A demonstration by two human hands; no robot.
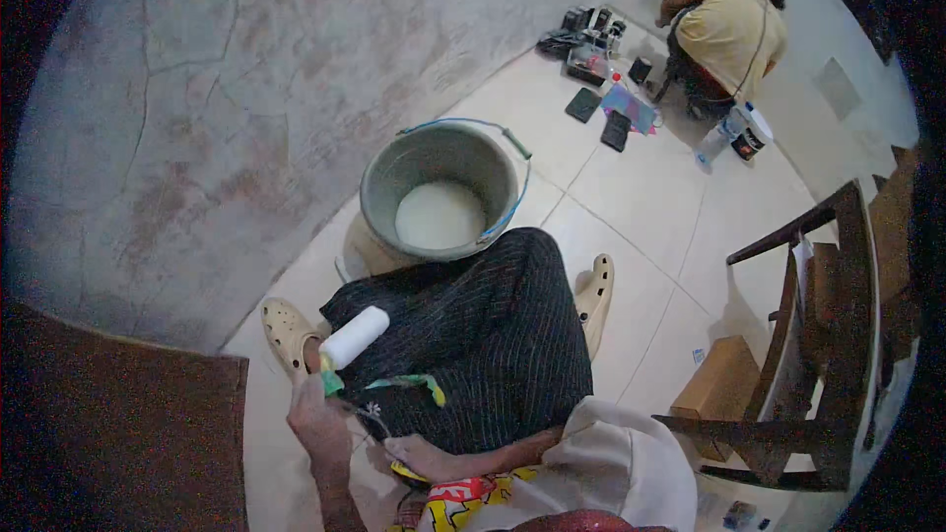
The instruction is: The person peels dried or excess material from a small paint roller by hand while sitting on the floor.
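Paint roller (355,338), with a plain white sleeve, slants over the person's lap, above the dark pinstriped cloth (493,335) that covers the legs; the left hand (318,422) has its fingers closed at the roller's lower end, beside a small green and yellow piece (332,381); from there a thin wire frame (376,421) curves across to the right hand (419,456), which holds its far end, though the exact grip is partly hidden; a green and yellow strip (414,381) lies on the dark cloth, just beside the roller.

Ahead of the knees a grey bucket (382,192) stands upright on the tiled floor (641,236), with whitish liquid (440,217) in its bottom and a blue handle swung to the right; beige clogs show on both sides, the left clog (287,328) near the patchy grey wall (207,148), the right clog (595,298) out past the cloth.

Farther off, another person (729,34) in a yellow top crouches near a clear plastic bottle (713,144); at right, a cardboard box (721,386) sits beside dark wooden furniture (852,335).
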